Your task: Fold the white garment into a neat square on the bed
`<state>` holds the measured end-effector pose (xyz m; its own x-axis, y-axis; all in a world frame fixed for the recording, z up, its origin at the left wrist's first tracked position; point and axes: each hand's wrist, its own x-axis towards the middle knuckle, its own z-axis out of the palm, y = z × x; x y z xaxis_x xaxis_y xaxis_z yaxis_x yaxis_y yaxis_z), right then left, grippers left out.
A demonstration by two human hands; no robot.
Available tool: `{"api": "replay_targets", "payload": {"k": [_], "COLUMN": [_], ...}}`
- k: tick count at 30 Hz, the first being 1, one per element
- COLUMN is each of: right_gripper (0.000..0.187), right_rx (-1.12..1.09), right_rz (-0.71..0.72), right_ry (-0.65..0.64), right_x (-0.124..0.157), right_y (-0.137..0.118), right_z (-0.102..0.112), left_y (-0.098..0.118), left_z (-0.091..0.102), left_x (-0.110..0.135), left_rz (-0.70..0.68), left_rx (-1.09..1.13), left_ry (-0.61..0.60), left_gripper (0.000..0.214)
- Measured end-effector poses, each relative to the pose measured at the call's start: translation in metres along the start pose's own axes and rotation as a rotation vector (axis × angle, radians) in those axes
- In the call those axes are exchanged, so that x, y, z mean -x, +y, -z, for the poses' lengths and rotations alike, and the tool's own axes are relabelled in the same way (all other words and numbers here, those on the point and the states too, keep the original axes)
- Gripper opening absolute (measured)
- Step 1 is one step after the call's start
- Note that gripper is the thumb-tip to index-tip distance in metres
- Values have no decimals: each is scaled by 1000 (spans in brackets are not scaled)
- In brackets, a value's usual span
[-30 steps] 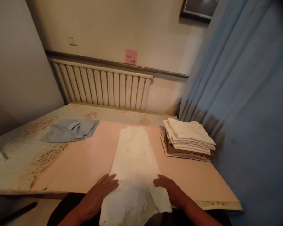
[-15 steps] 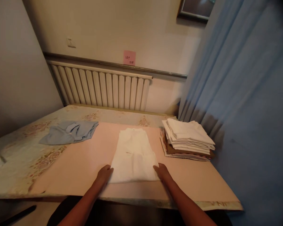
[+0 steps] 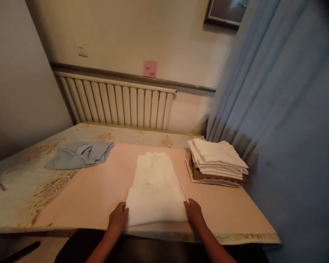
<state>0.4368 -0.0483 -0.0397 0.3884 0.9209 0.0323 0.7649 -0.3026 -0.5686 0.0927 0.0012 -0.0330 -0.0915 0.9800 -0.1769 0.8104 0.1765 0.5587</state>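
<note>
A white garment (image 3: 155, 186), folded into a long shape, lies on the pink cloth in front of me. My left hand (image 3: 119, 217) pinches its near left edge. On the other side, my right hand (image 3: 193, 212) grips the near right edge, where a fold of fabric stands slightly raised. The near end of the garment looks lifted a little toward me. Its far end rests flat on the cloth. What kind of garment it is, I cannot tell for certain.
A stack of folded clothes (image 3: 218, 160) stands at the right beside a blue curtain (image 3: 285, 128). A blue garment (image 3: 80, 155) lies at the left on the flowered tablecloth (image 3: 56, 186). The pink cloth (image 3: 98, 190) covers the middle. Behind the table is a radiator (image 3: 117, 104).
Both hands have drawn the near end of the white garment toward me, closer to the table's front edge. The stack and the blue garment stay where they were.
</note>
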Motion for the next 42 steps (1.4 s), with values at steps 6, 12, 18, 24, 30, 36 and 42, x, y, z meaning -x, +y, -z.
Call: {"api": "replay_targets", "payload": {"k": [6,12,18,24,30,36,42], "right_gripper": [37,44,52,59,67,74,63], "right_rx": [21,158,285,331,319,218,188], "right_rz": [143,806,822,725,785,867,846], "right_ry": [236,336,61,-10,-124,-120,-41], "right_x": [16,23,26,17,19,27,26], "right_y": [-3,-41,-39,-18,4,28,38], "right_z": [7,-43,-58,-36,-13,-2,-10], "left_y": [16,72,67,50,31,7,-19], "left_z": [-9,-57,-86,-74,-54,-27,-30], "left_x": [17,24,20,8,6,24,23], "left_rz": [-416,-825,-824,-802,-888,-1017,-1047], "left_rx": [-101,-273,-428,-419,-463,-474,-438], "left_ry": [498,456,372,384,314,198,289], "left_gripper": [45,49,49,51,56,73,59]}}
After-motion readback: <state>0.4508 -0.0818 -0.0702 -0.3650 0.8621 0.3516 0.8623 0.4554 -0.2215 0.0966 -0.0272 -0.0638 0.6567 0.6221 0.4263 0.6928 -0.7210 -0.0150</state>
